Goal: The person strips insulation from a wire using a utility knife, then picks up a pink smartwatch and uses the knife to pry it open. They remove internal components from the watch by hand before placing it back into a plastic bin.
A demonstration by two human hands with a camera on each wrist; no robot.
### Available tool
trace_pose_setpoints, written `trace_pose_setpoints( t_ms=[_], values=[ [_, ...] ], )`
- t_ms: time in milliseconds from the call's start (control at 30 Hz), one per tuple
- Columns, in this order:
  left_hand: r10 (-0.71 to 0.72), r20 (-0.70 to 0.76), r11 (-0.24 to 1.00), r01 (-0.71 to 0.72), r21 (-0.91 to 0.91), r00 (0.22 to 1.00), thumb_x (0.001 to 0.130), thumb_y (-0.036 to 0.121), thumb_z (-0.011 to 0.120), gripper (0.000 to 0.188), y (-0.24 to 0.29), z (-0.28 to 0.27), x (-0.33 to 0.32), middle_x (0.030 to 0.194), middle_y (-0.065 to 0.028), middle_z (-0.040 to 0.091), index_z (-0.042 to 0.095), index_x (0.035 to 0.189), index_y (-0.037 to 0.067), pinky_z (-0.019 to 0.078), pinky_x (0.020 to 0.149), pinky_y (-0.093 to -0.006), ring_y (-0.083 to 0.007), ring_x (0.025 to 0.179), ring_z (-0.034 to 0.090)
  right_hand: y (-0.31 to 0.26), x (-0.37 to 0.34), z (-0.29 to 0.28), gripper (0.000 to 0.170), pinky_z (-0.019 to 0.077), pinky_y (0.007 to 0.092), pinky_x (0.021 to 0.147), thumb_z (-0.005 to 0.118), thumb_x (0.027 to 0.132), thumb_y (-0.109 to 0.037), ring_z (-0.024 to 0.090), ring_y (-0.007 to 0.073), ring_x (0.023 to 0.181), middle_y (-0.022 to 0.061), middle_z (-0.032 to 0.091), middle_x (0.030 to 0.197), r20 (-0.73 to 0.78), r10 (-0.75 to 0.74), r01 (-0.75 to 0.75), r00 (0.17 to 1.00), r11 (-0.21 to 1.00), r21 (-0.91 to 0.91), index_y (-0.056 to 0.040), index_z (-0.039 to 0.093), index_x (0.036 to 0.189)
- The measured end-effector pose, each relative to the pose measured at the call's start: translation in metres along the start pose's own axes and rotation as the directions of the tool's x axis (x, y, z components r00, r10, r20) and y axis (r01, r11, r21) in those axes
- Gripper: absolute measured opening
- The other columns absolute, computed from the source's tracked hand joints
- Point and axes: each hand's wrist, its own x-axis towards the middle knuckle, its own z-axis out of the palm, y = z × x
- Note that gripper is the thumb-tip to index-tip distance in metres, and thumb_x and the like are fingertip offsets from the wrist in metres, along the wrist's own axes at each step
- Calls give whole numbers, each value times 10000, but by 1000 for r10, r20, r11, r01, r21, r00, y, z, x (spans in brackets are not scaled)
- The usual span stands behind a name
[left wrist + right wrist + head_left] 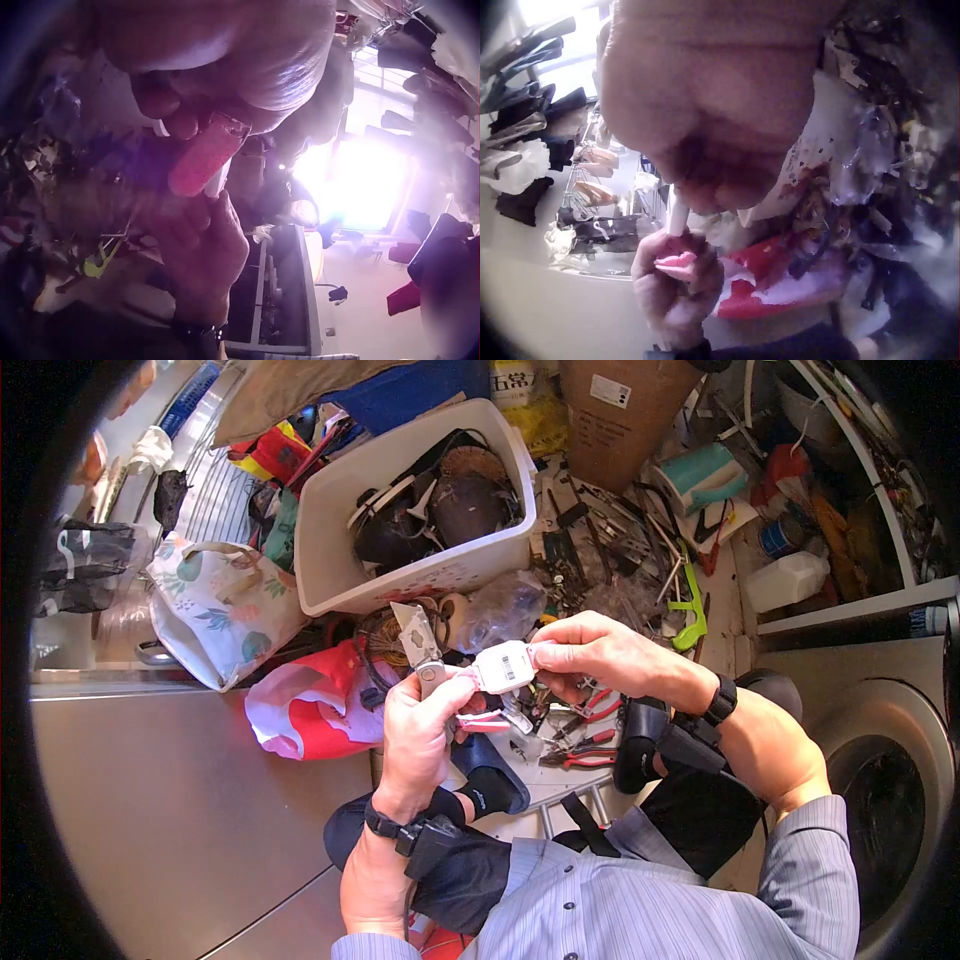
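A small white square case [505, 667] with a printed label is held between both hands in the head view. My right hand [590, 650] pinches its right edge between thumb and fingers. At its left edge is the thumb of my left hand [415, 740]. That same hand grips a metal tool [417, 635] with a wide, cut-out blade and a round pivot. Its pink handle [485, 722] sticks out below the fingers, and also shows as a pink grip [210, 154] in the left wrist view. In the right wrist view the case [678, 214] appears edge-on, partly hidden by fingers.
Beyond the hands stands a white bin [415, 585] with dark items inside. Red-handled pliers [580, 758] and loose tools lie on the floor. A red and white bag [320, 705] is at left, a brown carton [620, 420] behind, a washing machine [860, 710] at right.
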Motion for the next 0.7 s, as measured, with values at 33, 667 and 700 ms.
trace_pose_setpoints(
  t_ms=[33,667,700],
  values=[
    [23,3,1000,-23,11,1000,930,96,656,143,0,-1,0,822,-111,697,668,1022,-13,633,653,-349,-188,695,687,-1,0,0,399,433,285,623,550,1076,-351,517,94,659,-8,582,697,0,1,-1,1000,1000,0,-38,618,837],
    [-11,5,1000,10,9,1000,909,116,678,157,2,-1,-6,809,-99,701,686,990,-18,563,630,-298,-166,694,672,-3,-1,2,376,478,280,653,551,1081,-348,561,91,696,-4,614,756,38,29,-31,999,997,66,-24,660,923],
    [-5,32,1000,6,-11,999,918,137,700,171,0,-3,-5,822,-84,716,695,1018,-1,520,593,-263,-146,710,685,-3,-1,2,376,478,278,652,551,1081,-347,560,89,697,-6,613,756,48,27,-31,998,997,76,-25,659,921]
  ],
)
